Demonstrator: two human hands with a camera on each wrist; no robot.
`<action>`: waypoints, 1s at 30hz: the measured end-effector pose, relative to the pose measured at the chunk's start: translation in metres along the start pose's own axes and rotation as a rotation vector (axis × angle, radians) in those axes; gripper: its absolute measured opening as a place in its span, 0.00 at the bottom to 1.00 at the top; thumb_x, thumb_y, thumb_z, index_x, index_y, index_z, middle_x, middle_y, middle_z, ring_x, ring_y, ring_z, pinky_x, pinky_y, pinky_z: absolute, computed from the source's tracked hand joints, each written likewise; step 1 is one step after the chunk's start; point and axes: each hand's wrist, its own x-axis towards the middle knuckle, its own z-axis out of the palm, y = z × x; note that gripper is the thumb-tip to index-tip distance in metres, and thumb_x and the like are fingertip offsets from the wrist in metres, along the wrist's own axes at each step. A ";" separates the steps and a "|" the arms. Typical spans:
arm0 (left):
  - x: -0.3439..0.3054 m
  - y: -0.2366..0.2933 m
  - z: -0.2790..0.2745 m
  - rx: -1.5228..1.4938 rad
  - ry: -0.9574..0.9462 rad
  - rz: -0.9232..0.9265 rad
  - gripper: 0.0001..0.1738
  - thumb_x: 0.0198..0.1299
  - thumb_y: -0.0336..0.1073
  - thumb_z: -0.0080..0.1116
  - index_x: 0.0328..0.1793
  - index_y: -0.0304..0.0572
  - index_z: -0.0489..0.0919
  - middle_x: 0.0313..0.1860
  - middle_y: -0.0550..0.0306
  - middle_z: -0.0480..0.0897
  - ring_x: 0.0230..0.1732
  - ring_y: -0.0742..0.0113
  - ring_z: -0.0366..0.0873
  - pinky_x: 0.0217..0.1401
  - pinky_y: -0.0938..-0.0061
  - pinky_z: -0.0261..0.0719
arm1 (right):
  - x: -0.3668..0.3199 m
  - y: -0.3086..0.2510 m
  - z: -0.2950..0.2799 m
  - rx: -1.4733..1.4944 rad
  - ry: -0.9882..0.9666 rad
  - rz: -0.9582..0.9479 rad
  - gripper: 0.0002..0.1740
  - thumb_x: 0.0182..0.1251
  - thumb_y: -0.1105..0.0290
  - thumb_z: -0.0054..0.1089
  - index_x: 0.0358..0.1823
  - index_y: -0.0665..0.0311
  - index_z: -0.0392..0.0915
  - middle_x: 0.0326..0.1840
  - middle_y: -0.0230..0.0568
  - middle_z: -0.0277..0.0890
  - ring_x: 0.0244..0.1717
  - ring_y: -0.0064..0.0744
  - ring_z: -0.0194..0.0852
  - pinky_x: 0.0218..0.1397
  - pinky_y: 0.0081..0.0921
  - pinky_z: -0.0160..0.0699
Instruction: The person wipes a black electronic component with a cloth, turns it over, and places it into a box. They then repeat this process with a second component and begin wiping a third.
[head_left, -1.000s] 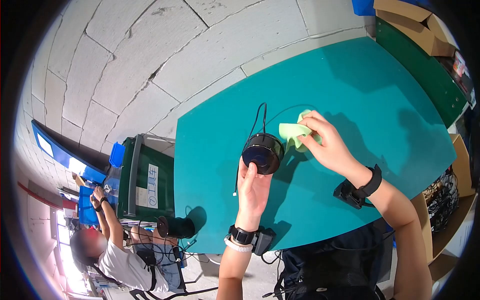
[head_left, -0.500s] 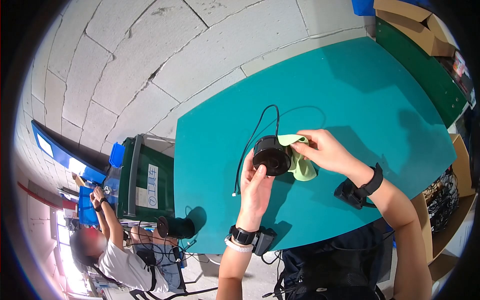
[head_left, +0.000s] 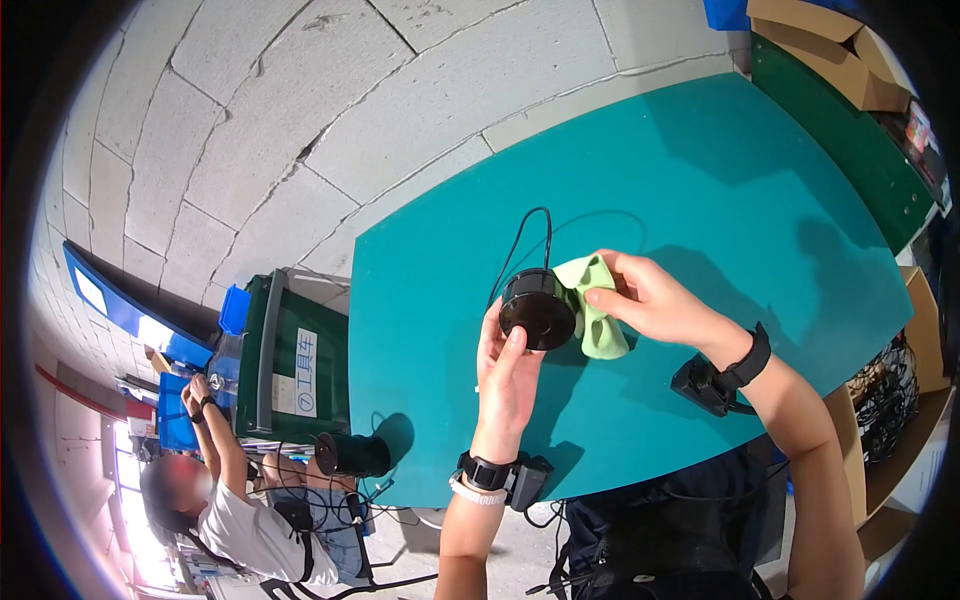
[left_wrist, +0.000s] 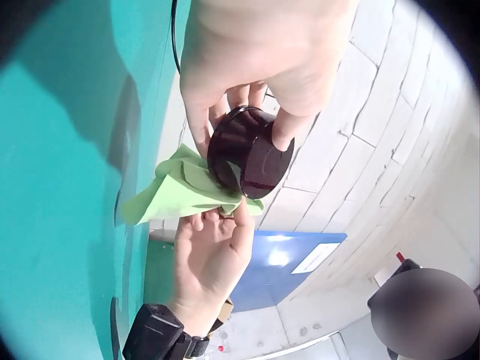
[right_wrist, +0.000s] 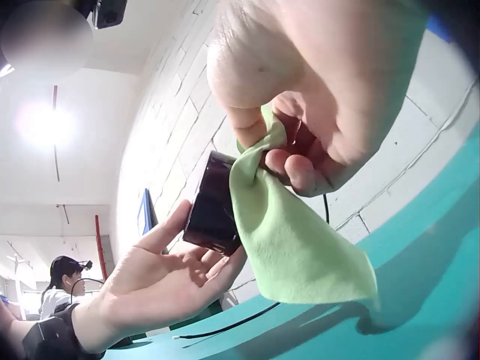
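Note:
My left hand [head_left: 508, 385] grips a glossy black round device [head_left: 538, 310] above the table, thumb on its face and fingers round its side. A thin black cable [head_left: 522, 235] loops up from the device and hangs down behind the left hand. In my right hand [head_left: 655, 300], a light green cloth [head_left: 600, 325] is pinched between thumb and fingers, its loose end drooping. The cloth [left_wrist: 184, 187] lies against the side of the device [left_wrist: 251, 154] in the left wrist view. From the right wrist view, the cloth [right_wrist: 289, 240] covers one edge of the device [right_wrist: 214, 202].
The green table [head_left: 450, 440] lies under both hands. A black cylinder [head_left: 352, 455] with cables stands at its left edge, near a green tool cart [head_left: 300, 360]. Another person [head_left: 250, 510] sits at the left. Cardboard boxes [head_left: 925, 330] with cables are at the right.
The right hand has brought the cloth from the right of the device against its side. The device has shifted slightly, first right, then a little back left.

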 end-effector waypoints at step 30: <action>-0.003 0.000 0.002 0.136 -0.078 -0.042 0.37 0.58 0.34 0.62 0.72 0.37 0.59 0.64 0.52 0.71 0.65 0.60 0.69 0.69 0.60 0.64 | 0.002 -0.007 -0.010 -0.351 0.052 -0.111 0.10 0.62 0.71 0.57 0.34 0.73 0.75 0.29 0.39 0.69 0.29 0.25 0.74 0.33 0.25 0.72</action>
